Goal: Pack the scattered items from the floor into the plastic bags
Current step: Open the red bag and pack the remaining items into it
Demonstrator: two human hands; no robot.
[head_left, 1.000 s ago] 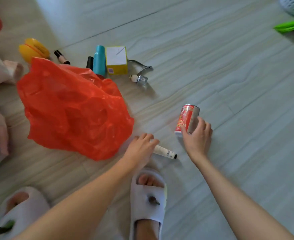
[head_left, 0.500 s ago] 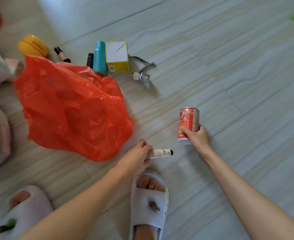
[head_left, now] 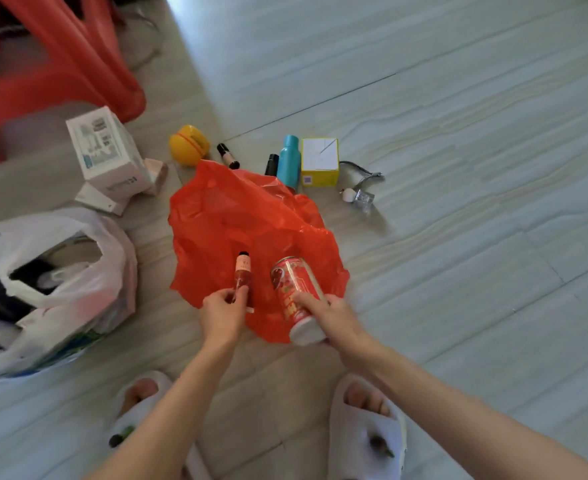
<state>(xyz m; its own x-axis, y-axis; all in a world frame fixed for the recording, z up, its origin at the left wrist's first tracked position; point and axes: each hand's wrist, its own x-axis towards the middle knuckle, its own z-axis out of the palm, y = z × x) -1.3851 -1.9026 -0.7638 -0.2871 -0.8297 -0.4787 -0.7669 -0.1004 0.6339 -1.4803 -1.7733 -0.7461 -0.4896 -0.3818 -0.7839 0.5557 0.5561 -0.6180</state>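
Observation:
A crumpled red plastic bag (head_left: 237,223) lies on the floor in front of me. My left hand (head_left: 221,315) pinches a small tube (head_left: 242,275) with a black cap, held over the bag's near part. My right hand (head_left: 334,315) grips a red drink can (head_left: 294,291), tilted over the bag's near right edge. A white plastic bag (head_left: 78,271) with items inside sits at the left. Beyond the red bag lie a yellow round case (head_left: 188,145), a small vial (head_left: 227,155), a black tube (head_left: 271,164), a teal bottle (head_left: 289,161), a yellow-white box (head_left: 319,162), nail clippers (head_left: 363,171) and a small glass bottle (head_left: 360,197).
A white carton (head_left: 107,154) and smaller boxes stand at the back left. A red plastic stool (head_left: 53,60) fills the top left corner. My feet in white slippers (head_left: 368,431) stand just behind my hands. Pale tiled floor spreads to the right.
Both hands lifted their items off the floor and carried them left over the red bag. The view swung, bringing the white bag, carton and stool into sight.

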